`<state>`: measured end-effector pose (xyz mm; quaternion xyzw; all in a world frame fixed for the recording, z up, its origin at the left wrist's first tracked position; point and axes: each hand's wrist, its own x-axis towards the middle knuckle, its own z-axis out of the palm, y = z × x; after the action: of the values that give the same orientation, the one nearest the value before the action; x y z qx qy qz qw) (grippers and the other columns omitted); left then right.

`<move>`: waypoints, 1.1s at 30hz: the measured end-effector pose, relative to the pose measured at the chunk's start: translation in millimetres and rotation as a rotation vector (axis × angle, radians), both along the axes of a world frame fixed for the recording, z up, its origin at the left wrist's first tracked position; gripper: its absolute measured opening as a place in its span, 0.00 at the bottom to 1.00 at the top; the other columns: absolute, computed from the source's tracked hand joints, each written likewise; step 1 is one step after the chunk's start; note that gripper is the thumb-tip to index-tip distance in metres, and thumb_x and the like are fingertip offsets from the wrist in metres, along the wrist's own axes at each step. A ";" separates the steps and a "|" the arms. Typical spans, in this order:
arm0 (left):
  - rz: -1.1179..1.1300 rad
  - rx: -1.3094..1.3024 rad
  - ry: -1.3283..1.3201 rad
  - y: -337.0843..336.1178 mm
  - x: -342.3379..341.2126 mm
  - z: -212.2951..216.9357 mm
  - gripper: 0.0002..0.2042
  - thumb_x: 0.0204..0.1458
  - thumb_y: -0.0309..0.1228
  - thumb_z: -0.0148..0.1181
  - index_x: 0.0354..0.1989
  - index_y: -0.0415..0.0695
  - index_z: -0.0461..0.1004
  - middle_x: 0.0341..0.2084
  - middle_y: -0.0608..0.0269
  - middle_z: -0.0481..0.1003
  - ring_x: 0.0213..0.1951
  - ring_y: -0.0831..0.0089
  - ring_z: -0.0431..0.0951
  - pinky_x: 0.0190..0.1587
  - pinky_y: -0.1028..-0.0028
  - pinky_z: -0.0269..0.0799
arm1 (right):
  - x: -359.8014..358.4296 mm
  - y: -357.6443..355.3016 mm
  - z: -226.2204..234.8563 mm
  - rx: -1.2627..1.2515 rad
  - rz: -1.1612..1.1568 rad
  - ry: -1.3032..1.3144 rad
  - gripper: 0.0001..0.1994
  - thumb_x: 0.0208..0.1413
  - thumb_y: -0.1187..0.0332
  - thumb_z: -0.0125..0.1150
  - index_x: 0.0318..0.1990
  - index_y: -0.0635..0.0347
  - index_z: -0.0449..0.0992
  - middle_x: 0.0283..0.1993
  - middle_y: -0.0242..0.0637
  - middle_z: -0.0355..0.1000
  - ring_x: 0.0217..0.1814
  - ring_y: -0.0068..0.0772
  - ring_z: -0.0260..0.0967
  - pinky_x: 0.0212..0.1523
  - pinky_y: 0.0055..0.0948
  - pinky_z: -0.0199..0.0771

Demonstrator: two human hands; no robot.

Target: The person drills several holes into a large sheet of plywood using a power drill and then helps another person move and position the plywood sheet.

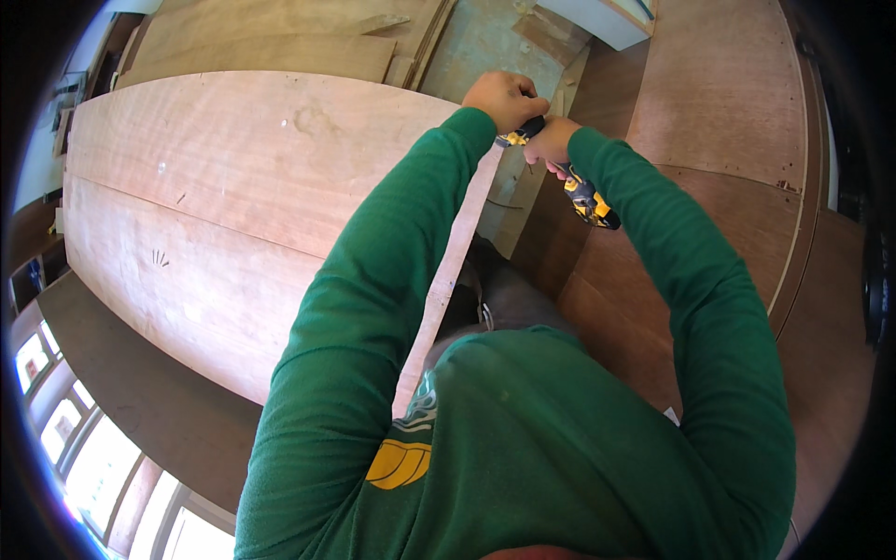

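My right hand (554,142) is wrapped round the handle of a yellow-and-black cordless drill (590,203). The drill's lower end sticks out below my fingers, and part of its head shows between my two hands. Right beside that head, my left hand (504,101) is closed with curled fingers; whatever it pinches, if anything, is hidden. Both hands are at the far right corner of a large pale plywood panel (243,168). Several loose screws (160,259) lie on the panel's left part, well away from my hands.
More plywood sheets (271,47) lie beyond the panel. At the right stands a reddish-brown wooden structure (714,103). A white box-like piece (611,21) is at the far side. Below the panel's left edge is a darker board (149,373), near bright windows (98,467).
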<state>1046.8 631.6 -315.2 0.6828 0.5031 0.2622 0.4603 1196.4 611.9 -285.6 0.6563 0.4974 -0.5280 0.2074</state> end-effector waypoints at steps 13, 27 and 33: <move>-0.034 0.015 0.027 3.7 2.2 2.2 0.17 0.41 0.45 0.66 0.28 0.42 0.81 0.25 0.54 0.79 0.28 0.63 0.79 0.36 0.67 0.75 | -1.7 -4.6 8.5 0.007 -0.046 0.008 0.14 0.44 0.67 0.61 0.35 0.69 0.72 0.21 0.43 0.70 0.17 0.36 0.69 0.18 0.37 0.69; -0.039 -0.020 0.016 1.9 -6.7 3.9 0.17 0.42 0.46 0.66 0.28 0.42 0.80 0.25 0.54 0.79 0.28 0.62 0.79 0.36 0.67 0.75 | -12.1 -4.4 18.1 -0.004 0.002 -0.052 0.14 0.44 0.66 0.62 0.36 0.68 0.72 0.22 0.44 0.71 0.18 0.36 0.70 0.19 0.38 0.70; -0.059 0.060 0.117 0.4 11.4 6.1 0.19 0.43 0.49 0.64 0.30 0.44 0.81 0.28 0.53 0.80 0.32 0.59 0.80 0.38 0.65 0.75 | 8.9 -8.4 13.3 0.008 -0.041 0.037 0.13 0.44 0.66 0.63 0.34 0.67 0.72 0.19 0.42 0.70 0.15 0.34 0.69 0.16 0.35 0.69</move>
<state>1058.1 632.0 -309.2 0.7249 0.5010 0.2230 0.4170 1205.3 603.5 -272.3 0.6572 0.4896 -0.5424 0.1848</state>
